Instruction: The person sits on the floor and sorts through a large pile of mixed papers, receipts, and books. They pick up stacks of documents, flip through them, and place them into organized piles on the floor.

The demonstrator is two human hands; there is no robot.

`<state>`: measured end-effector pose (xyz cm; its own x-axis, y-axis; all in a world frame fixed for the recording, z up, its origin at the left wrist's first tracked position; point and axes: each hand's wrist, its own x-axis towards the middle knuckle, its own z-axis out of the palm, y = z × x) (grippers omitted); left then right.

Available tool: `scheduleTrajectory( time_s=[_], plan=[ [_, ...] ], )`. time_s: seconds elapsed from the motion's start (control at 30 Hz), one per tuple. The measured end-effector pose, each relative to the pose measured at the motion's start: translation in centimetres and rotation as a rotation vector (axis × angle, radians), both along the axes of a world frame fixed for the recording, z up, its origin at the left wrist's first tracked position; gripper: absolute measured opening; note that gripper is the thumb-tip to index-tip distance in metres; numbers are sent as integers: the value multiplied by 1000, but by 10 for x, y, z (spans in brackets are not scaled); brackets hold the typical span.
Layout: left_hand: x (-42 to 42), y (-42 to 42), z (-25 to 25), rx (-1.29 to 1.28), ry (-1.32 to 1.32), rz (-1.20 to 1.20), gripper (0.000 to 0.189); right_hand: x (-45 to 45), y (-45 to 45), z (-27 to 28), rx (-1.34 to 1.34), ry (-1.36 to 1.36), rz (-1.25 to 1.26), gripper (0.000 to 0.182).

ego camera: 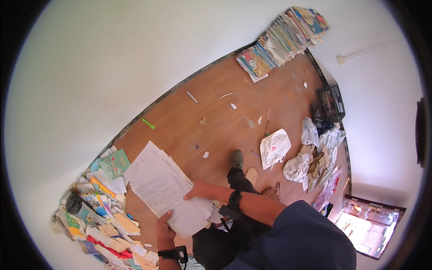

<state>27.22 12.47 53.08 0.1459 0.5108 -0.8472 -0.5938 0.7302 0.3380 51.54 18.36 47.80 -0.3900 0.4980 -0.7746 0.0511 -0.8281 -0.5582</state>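
A thick sheaf of loose white paper sheets, the top one covered in lines of writing, is held between both hands over the floor. My left hand grips its near left edge, with the thumb on top. On the opposite edge, my right hand has its thumb over the sheets and its other fingers hidden beneath. The sheets are unevenly aligned, and several fan out at the right side. Just beyond the sheaf's left corner lies a green booklet, part of a loose heap of papers and booklets along the wall.
Tall stacks of books and magazines stand in the far corner. A black plastic crate is by the right wall, near crumpled plastic bags. A white bag and a green plastic piece lie on the brown floor among paper scraps.
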Motion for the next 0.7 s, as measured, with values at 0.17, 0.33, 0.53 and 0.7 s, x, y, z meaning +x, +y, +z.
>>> scheduleTrajectory(
  time_s=[0.17,0.33,0.53,0.7],
  plan=[
    [102,35,-7,-19,30,-162,62,117,8,22,4,42,-163,63],
    [236,67,-9,5,45,-279,60,270,17,31,-67,85,-305,72],
    [397,126,-1,30,43,-420,61,436,28,38,42,29,-506,79],
    [486,178,-6,65,8,-446,58,522,32,34,-18,229,-850,62]
  ],
)
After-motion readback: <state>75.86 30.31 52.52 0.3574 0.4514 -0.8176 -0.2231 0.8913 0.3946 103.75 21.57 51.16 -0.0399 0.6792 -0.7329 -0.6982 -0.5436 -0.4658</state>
